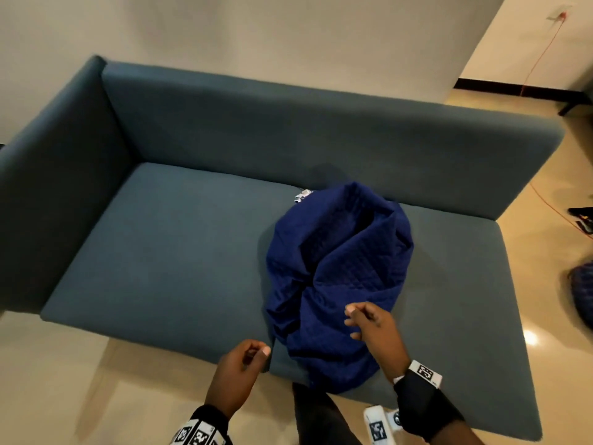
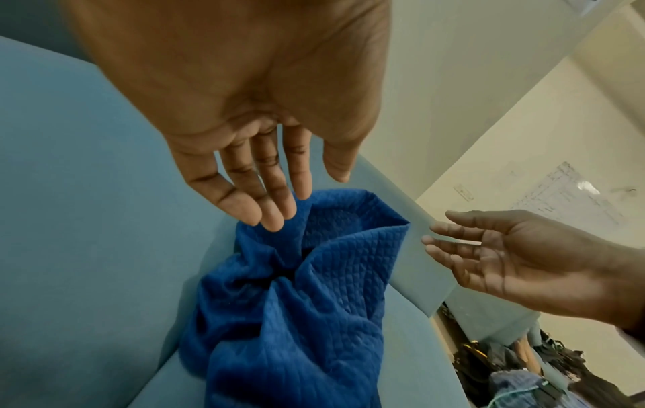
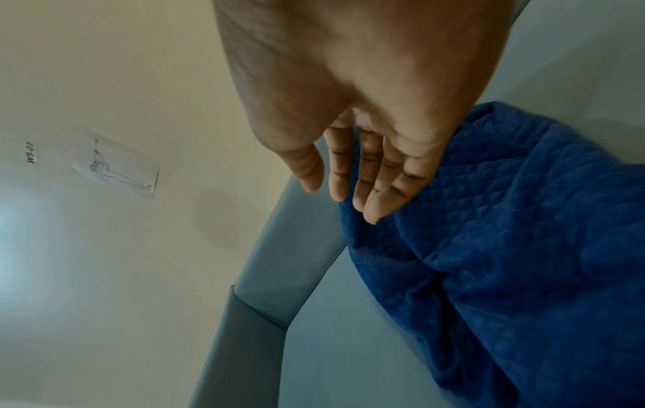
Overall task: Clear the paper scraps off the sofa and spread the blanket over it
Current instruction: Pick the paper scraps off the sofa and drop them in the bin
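Note:
A dark blue quilted blanket (image 1: 337,271) lies bunched in a heap on the teal sofa (image 1: 167,252), right of the seat's middle. A white paper scrap (image 1: 301,195) peeks out from behind the blanket's far edge. My left hand (image 1: 247,354) hovers over the seat's front edge, just left of the blanket, fingers relaxed and holding nothing. My right hand (image 1: 362,319) hangs above the blanket's near part, also loose and empty. In the left wrist view both the left hand (image 2: 279,193) and the right hand (image 2: 464,245) show straight fingers above the blanket (image 2: 296,303).
The sofa has a left armrest (image 1: 64,175) and a low backrest (image 1: 288,130) against a pale wall. Glossy tiled floor (image 1: 64,380) lies in front. An orange cable (image 1: 542,59) and dark items (image 1: 582,284) sit on the floor to the right.

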